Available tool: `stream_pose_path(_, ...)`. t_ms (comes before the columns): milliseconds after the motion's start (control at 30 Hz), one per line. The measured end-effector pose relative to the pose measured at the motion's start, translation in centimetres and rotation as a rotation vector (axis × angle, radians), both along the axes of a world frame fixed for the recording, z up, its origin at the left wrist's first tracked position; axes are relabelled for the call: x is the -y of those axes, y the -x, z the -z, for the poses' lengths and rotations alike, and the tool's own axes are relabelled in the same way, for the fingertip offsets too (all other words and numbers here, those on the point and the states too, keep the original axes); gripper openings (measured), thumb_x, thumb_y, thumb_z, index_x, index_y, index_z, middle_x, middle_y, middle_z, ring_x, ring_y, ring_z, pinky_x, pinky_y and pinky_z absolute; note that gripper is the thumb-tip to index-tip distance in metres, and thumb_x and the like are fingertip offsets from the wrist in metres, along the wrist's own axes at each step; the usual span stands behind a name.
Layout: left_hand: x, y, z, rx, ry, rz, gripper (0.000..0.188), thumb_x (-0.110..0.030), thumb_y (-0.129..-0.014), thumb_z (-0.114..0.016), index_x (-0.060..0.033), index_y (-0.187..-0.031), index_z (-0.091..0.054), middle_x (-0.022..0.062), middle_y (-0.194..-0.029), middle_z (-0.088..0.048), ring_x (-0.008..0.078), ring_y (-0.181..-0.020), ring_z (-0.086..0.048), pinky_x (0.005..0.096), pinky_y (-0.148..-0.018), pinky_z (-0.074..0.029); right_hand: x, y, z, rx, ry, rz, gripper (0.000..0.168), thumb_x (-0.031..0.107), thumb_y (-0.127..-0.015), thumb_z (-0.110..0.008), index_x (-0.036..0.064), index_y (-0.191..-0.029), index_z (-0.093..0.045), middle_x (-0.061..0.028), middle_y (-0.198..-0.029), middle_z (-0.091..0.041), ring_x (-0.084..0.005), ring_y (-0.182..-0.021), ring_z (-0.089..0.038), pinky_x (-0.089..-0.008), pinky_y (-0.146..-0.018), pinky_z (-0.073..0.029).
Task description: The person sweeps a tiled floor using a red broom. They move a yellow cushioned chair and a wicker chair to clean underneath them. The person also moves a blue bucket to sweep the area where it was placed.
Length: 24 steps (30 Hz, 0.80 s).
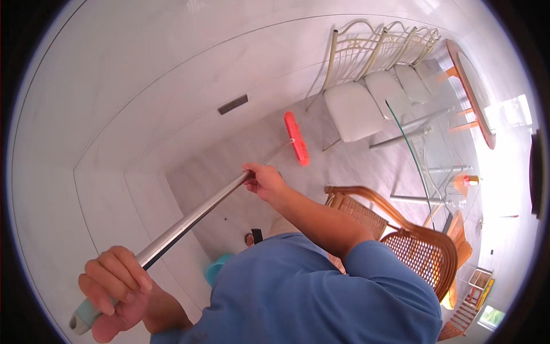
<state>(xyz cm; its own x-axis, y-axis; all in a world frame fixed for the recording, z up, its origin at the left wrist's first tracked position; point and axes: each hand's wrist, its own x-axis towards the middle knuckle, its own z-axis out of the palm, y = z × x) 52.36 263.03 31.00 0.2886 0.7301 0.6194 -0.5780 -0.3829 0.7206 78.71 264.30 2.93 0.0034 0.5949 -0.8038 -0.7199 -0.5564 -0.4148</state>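
Observation:
A push broom slants across the view on a metal pole (193,217). My left hand (118,288) wraps the pale green grip (86,314) at its top end, low on the left. Farther down, my right hand (265,182) closes around the pole near the middle of the view. The red broom head (296,138) with red bristles rests on the grey floor (275,124), a short way out from the white wall. Between my right hand and the head, the pole looks thin and blurred.
White chairs with metal backs (354,112) line the wall. To the right stand a glass-topped table (412,142), a rattan armchair (423,253) close by my right arm, and a round tabletop (470,94) on edge. A teal plastic container (218,268) sits by my left side. A dark speck (225,219) marks the floor.

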Motion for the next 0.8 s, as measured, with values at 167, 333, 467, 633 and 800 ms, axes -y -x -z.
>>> stream_pose_path(167,-10.5,-4.3,4.3,-0.290,0.089,-0.040,0.043,-0.054,-0.095,-0.063,-0.0109,-0.099,-0.059,0.0015,-0.071,-0.052,0.0195,-0.066,-0.055,0.0416,-0.082,-0.050,-9.5,-7.7,4.3,0.049,0.030,0.079,0.019,0.020,-0.089,-0.069,0.004,-0.081,-0.064,-0.0086,-0.070,-0.065,-0.0176,-0.054,-0.060,-0.0297,-0.049,-0.048)
stream_pose_path(333,-21.1,-7.0,10.8,-0.712,0.469,-0.175,0.046,-0.047,-0.094,-0.067,-0.0036,-0.108,-0.060,0.0081,-0.085,-0.062,0.0324,-0.094,-0.066,0.0494,-0.101,-0.045,-20.0,-12.8,13.5,0.078,0.110,0.089,0.020,0.018,-0.090,-0.067,0.002,-0.079,-0.063,-0.0107,-0.070,-0.064,-0.0200,-0.055,-0.061,-0.0326,-0.046,-0.048)
stream_pose_path(467,-24.1,-9.3,12.8,-0.768,0.648,-0.246,0.044,-0.043,-0.096,-0.065,0.0004,-0.104,-0.063,0.0097,-0.089,-0.062,0.0343,-0.104,-0.064,0.0490,-0.104,-0.043,-24.9,-11.6,21.3,0.156,0.168,0.028,0.019,0.013,-0.086,-0.067,0.001,-0.075,-0.059,-0.0121,-0.068,-0.062,-0.0233,-0.054,-0.061,-0.0356,-0.041,-0.047)
stream_pose_path(633,-17.8,-7.9,6.2,-0.911,0.408,-0.455,0.052,-0.047,-0.093,-0.066,0.0025,-0.078,-0.065,0.0131,-0.070,-0.063,0.0303,-0.075,-0.065,0.0486,-0.083,-0.055,-19.8,-5.5,18.4,0.169,0.129,-0.291,0.021,0.010,-0.084,-0.063,-0.005,-0.068,-0.060,-0.0186,-0.067,-0.064,-0.0272,-0.048,-0.059,-0.0370,-0.041,-0.045)
stream_pose_path(800,-13.5,-5.2,-1.6,-0.864,0.146,-0.377,0.041,-0.046,-0.097,-0.059,-0.0064,-0.087,-0.060,0.0105,-0.065,-0.064,0.0275,-0.068,-0.063,0.0367,-0.062,-0.053,-17.0,-7.7,2.9,0.051,0.181,-0.304,0.025,0.018,-0.084,-0.074,-0.002,-0.073,-0.064,-0.0125,-0.066,-0.063,-0.0198,-0.050,-0.060,-0.0324,-0.044,-0.047)
